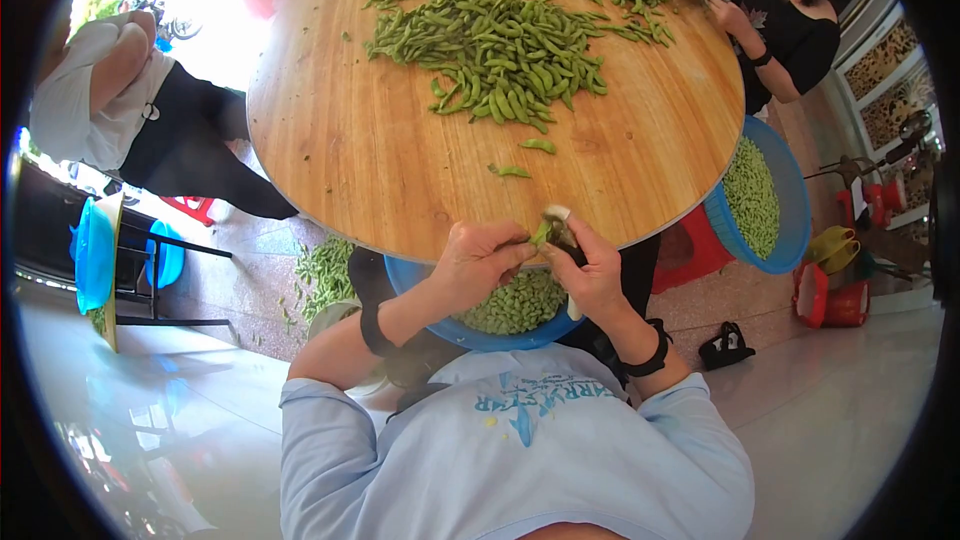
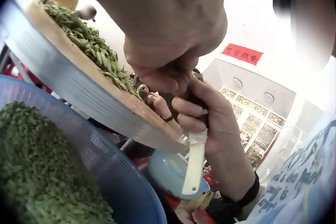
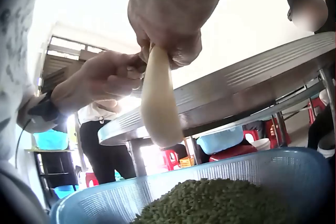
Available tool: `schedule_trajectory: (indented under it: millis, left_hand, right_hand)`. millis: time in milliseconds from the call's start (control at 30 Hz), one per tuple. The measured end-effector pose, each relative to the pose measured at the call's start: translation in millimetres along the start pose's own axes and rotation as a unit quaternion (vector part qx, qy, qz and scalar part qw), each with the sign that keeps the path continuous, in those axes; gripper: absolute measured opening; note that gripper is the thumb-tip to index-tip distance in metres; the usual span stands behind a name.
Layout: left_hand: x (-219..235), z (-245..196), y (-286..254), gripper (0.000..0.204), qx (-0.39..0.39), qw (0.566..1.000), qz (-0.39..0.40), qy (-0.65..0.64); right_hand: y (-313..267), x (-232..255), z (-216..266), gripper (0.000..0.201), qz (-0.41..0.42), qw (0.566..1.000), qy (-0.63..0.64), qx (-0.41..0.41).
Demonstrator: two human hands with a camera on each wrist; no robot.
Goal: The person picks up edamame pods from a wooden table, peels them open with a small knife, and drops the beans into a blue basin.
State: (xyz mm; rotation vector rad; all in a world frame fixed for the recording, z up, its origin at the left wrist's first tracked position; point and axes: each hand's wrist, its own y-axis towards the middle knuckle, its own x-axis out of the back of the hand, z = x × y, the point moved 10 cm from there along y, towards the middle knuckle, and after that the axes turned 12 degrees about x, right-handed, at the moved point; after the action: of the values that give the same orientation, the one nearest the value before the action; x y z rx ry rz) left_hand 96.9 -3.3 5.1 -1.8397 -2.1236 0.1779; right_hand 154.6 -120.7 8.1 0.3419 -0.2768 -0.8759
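Over the near edge of the round wooden table point(image 1: 330, 170), my left hand point(image 1: 485, 258) pinches a green soybean pod point(image 1: 542, 233) between thumb and fingers. Close against it, my right hand point(image 1: 592, 268) grips a white-handled knife. The knife's pale handle point(image 2: 195, 163), with a small hole in its end, sticks out below the right hand in the left wrist view; the blade is mostly hidden by fingers. Beneath both hands sits a blue basket point(image 3: 105, 195) of shelled green beans point(image 1: 515, 305). Two loose pods point(image 1: 538, 146) lie on the tabletop ahead.
A large heap of pods point(image 1: 490, 50) covers the table's far middle. On the right, a person in black point(image 1: 790, 30) works at the table near another blue basket point(image 1: 795, 210) of beans. Someone in a white top point(image 1: 100, 90) is at the left. Pods point(image 1: 325, 275) lie on the floor.
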Motion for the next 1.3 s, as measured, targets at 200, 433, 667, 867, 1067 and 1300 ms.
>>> schedule_trajectory:
  millis: [200, 433, 667, 867, 1067, 1300]
  left_hand:
    - [-6.2, -18.4, -16.6, 0.014, -0.125, 0.981, -0.043, 0.144]
    - [-26.6, -15.0, -28.4, 0.012, -0.167, 0.958, -0.016, 0.232]
    - [-33.2, -30.6, -53.2, 0.007, -0.194, 0.951, 0.026, 0.238]
    - [42.0, 29.0, -96.3, 0.010, 0.066, 0.791, 0.089, 0.601]
    - [55.0, -46.1, -37.6, 0.012, -0.090, 0.899, -0.086, 0.419]
    - [14.5, -31.8, 86.9, 0.015, -0.043, 0.877, -0.158, 0.452]
  right_hand:
    - [6.6, -4.1, 19.6, 0.034, 0.127, 0.983, -0.084, 0.100]
    - [-2.4, -12.7, 28.1, 0.032, 0.157, 0.975, -0.122, 0.101]
    - [-7.6, -16.0, 26.2, 0.028, 0.129, 0.972, -0.167, 0.105]
    - [-19.0, -23.3, 36.6, 0.026, 0.177, 0.957, -0.159, 0.167]
    - [-23.6, -29.0, 27.8, 0.023, 0.175, 0.948, -0.187, 0.189]
    - [-20.6, -4.0, 20.0, 0.026, 0.122, 0.981, -0.094, 0.115]
